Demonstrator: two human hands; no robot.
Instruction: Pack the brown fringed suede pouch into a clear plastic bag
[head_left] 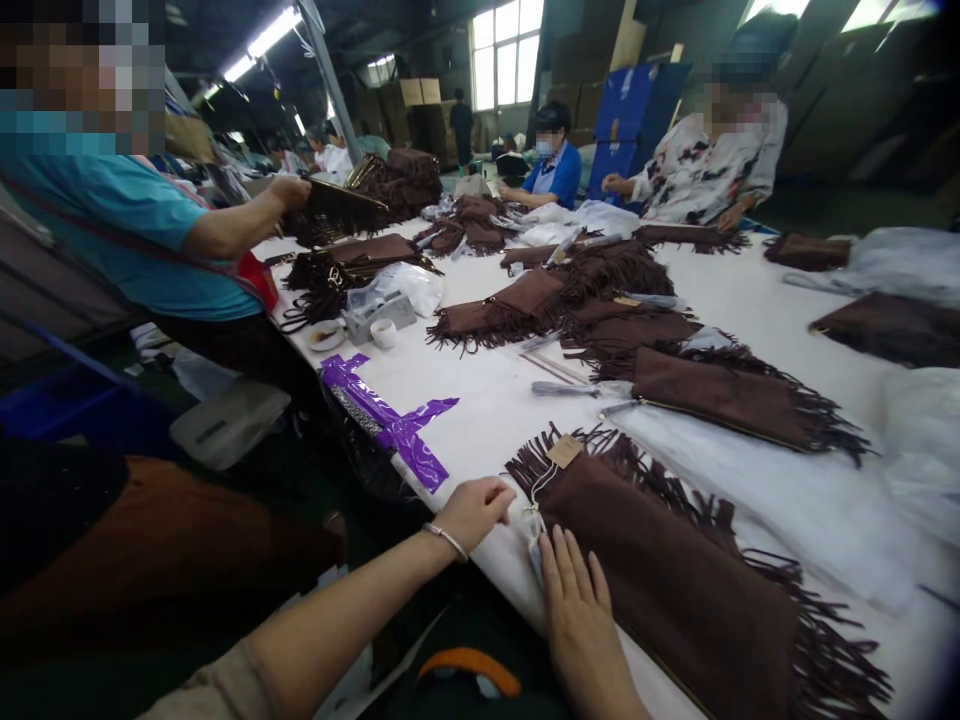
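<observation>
Here, left grip curled, closure and hold unclear; right grip opened flat on brown bag.

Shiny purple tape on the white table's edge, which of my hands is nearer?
Left. Your left hand is close to the near end of the shiny purple tape, not touching; your right hand is farther off, at the edge of the dark brown fringed pouch.

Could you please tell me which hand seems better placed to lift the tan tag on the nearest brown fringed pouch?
Probably the left hand: it is off the pouch, near the tan tag, while the right hand lies flat at the pouch's edge and could steady it.
</observation>
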